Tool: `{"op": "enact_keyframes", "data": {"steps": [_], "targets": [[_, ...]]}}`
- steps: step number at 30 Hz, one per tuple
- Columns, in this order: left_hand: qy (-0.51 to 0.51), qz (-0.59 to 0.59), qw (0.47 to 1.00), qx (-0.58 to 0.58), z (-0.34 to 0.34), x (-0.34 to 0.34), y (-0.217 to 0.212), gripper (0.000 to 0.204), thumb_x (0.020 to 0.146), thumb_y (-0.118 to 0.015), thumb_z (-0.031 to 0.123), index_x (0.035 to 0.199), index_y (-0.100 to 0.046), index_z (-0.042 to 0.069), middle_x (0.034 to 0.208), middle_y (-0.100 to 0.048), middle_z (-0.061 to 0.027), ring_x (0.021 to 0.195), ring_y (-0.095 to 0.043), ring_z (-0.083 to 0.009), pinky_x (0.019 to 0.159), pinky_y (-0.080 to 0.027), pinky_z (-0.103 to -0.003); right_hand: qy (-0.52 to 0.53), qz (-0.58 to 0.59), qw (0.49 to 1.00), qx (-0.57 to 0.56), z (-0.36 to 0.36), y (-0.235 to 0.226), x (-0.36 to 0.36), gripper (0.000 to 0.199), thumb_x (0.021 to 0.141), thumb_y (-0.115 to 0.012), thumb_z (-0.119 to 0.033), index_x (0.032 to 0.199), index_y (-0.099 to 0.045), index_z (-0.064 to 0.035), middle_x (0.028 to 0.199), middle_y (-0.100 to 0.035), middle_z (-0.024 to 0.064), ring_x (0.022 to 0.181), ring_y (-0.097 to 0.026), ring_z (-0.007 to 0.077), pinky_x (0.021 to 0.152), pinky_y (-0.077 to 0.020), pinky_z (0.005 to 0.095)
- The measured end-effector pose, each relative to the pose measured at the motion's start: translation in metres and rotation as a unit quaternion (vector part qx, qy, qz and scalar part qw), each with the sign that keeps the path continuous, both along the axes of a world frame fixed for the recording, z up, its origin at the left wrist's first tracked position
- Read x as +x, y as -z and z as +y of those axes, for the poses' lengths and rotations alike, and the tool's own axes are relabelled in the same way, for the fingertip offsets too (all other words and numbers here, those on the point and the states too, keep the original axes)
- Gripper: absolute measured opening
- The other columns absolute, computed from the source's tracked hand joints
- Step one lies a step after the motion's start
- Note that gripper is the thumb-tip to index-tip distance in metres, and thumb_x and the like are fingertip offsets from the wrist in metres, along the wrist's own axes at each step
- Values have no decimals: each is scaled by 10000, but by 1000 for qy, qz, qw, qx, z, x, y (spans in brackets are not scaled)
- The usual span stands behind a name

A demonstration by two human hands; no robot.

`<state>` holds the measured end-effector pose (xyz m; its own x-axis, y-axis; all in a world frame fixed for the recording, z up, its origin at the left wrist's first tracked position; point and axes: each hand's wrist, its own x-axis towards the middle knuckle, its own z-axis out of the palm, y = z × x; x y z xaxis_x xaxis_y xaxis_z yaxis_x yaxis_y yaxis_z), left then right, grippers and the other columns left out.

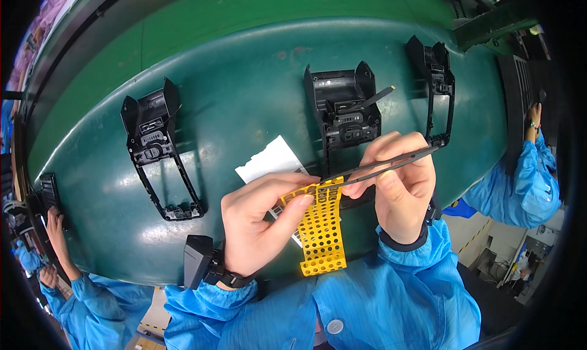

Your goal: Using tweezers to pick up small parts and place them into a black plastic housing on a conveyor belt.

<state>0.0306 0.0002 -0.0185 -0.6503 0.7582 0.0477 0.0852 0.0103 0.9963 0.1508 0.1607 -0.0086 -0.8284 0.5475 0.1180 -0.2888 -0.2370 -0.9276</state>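
My left hand (pixel 262 218) pinches the upper left edge of a yellow strip (pixel 323 243) between thumb and fingers. The strip is full of rows of round holes and hangs down toward my chest, its lower end curling. Small dark pieces sit along its top end. Dark tweezers (pixel 400 160) are gripped in my right hand (pixel 400 194), their tips at the strip's top edge. Whether the tips hold a piece is too small to tell. Under my hands lies a white sheet (pixel 273 161) with a ragged edge, partly covered. Just beyond is a black plastic housing (pixel 348 114), its lower part hidden.
More black housings lie on the green table (pixel 244 68): one at left (pixel 156 148), another at far right (pixel 437 87). A thin black piece (pixel 380 96) sticks up from the middle housing. Other people's hands, one at left (pixel 56 234) and one at right (pixel 534 120), work beside me.
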Motion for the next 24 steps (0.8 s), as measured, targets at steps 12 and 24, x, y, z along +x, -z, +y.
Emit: {"op": "enact_keyframes", "data": {"steps": [12,24], "targets": [[3,13,1000,-10,1,-2,0,97,841,-678,0,925,-679,-50,939,-716,-132,777,-682,-173,684,-521,-261,3,-2,1000,12,0,3,-2,187,928,-590,-33,1069,-485,30,1031,-574,176,836,-693,236,687,-571,276],[98,3,995,-8,2,-3,0,66,840,-637,11,858,-644,-52,1149,-661,-205,923,-683,-233,798,-526,-316,142,-81,986,38,27,2,3,217,921,-617,-110,1078,-516,0,948,-625,129,702,-658,199,586,-523,267]]}}
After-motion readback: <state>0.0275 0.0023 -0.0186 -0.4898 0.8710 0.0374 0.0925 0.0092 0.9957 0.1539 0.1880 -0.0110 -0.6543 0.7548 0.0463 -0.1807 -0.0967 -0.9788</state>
